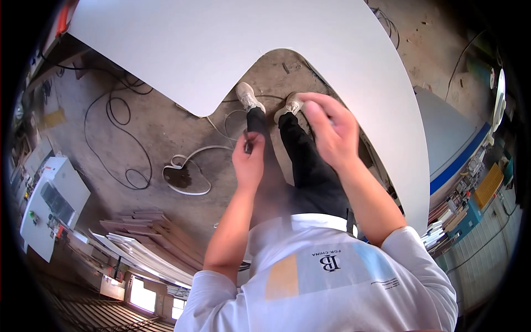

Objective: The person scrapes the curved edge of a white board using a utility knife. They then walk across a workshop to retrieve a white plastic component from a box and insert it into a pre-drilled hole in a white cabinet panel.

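My left hand (248, 163) is closed around a small dark object (249, 145), held upright in front of my legs; most of it is hidden by the fingers, so its kind does not show. My right hand (338, 135) is raised beside the inner edge of a large white panel (376, 110). Its fingers are curled with thumb and forefinger close together, and whatever may be between them cannot be made out. A thin white strip (193, 193) lies looped on the floor, one end running up toward my left hand.
Black cables (149, 160) coil over the concrete floor (116, 144) at left. Stacked boards (160, 235) lie at lower left, near a white machine (63, 188). A blue-edged table (459, 166) stands at right. The white panel's curved cutout surrounds my feet.
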Motion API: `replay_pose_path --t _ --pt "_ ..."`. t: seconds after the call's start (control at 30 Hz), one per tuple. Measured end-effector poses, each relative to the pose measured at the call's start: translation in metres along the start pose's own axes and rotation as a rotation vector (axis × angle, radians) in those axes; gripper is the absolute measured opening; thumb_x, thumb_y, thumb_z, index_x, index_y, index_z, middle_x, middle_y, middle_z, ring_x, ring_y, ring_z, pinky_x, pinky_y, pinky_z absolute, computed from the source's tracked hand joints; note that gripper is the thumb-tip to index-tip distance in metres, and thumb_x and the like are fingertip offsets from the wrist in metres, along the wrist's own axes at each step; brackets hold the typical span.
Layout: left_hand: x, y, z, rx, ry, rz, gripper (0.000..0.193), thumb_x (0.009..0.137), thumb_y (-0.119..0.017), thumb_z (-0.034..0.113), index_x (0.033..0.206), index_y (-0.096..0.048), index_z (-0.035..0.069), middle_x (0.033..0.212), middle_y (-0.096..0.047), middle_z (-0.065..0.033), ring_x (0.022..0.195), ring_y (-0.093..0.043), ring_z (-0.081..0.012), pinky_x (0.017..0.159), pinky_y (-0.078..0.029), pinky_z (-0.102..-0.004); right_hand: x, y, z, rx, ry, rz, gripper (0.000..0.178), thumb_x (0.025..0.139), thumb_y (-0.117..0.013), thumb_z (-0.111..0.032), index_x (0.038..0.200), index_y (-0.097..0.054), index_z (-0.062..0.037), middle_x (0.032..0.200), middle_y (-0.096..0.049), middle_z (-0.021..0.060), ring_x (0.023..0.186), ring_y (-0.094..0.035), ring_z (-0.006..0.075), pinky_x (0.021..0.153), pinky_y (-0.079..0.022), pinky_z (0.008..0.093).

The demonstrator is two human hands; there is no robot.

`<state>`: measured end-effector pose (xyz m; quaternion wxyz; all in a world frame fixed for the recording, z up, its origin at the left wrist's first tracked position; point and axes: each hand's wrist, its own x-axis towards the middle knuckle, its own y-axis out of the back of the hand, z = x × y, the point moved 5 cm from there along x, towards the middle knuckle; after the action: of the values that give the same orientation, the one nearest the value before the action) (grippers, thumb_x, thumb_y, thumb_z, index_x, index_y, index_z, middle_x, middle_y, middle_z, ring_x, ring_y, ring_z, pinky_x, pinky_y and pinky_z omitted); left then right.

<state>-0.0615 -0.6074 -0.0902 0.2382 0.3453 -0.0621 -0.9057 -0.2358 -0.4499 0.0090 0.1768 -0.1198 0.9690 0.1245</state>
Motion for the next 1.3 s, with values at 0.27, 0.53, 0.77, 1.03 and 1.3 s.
replay_pose_path --t 0.27,0.53,0.77,1.03,1.3 --pt "-0.015 0.029 -0.019 -0.347 0.347 -0.029 0.008 0.100 -0.062 0.011 0.097 -0.060 0.003 0.069 -0.052 0.0024 0.054 -0.045 -0.0047 0.050 -0.036 -0.0223 0.062 -0.070 0.022 0.401 -0.302 0.220 0.049 0.106 -0.056 -0.044 0.087 -0.068 -0.0001 0.063 -0.041 -0.0080 0.060 -0.037 0.0028 0.054 -0.028 0.0232" --pt "0.000 0.055 -0.022 -0.320 0.348 -0.063 0.007 0.100 -0.063 0.013 0.099 -0.061 0.006 0.068 -0.050 0.0056 0.053 -0.042 -0.0022 0.048 -0.032 -0.0204 0.059 -0.101 0.022 0.405 -0.097 0.436 0.044 0.104 -0.061 -0.037 0.072 -0.056 -0.0056 0.059 -0.042 -0.0062 0.057 -0.037 0.0051 0.052 -0.032 0.0263" --pt "0.015 0.089 -0.017 -0.310 0.364 -0.072 0.006 0.102 -0.058 0.010 0.099 -0.059 0.006 0.070 -0.050 0.0022 0.055 -0.044 -0.0058 0.050 -0.035 -0.0227 -0.007 -0.107 0.025 -0.165 0.239 -0.468 0.020 0.084 -0.077 -0.021 0.073 -0.067 -0.0084 0.065 -0.060 0.0072 0.058 -0.059 0.0258 0.055 -0.049 0.0337" --pt "0.021 0.100 -0.011 -0.369 0.445 -0.128 0.012 0.104 -0.057 0.017 0.099 -0.057 0.006 0.072 -0.049 0.0009 0.057 -0.045 -0.0070 0.053 -0.038 -0.0244 0.048 -0.069 0.068 0.367 -0.333 0.195 0.039 0.102 -0.064 -0.038 0.096 -0.072 -0.0012 0.071 -0.053 -0.0043 0.070 -0.048 0.0045 0.062 -0.041 0.0241" --pt "0.011 0.092 0.002 -0.153 0.248 -0.282 0.019 0.105 -0.053 0.021 0.104 -0.058 0.002 0.073 -0.049 0.0023 0.061 -0.044 -0.0062 0.055 -0.037 -0.0233 0.041 -0.095 0.057 0.299 -0.195 0.098 0.032 0.102 -0.064 -0.032 0.089 -0.070 -0.0028 0.075 -0.057 -0.0041 0.074 -0.050 0.0059 0.067 -0.042 0.0249"
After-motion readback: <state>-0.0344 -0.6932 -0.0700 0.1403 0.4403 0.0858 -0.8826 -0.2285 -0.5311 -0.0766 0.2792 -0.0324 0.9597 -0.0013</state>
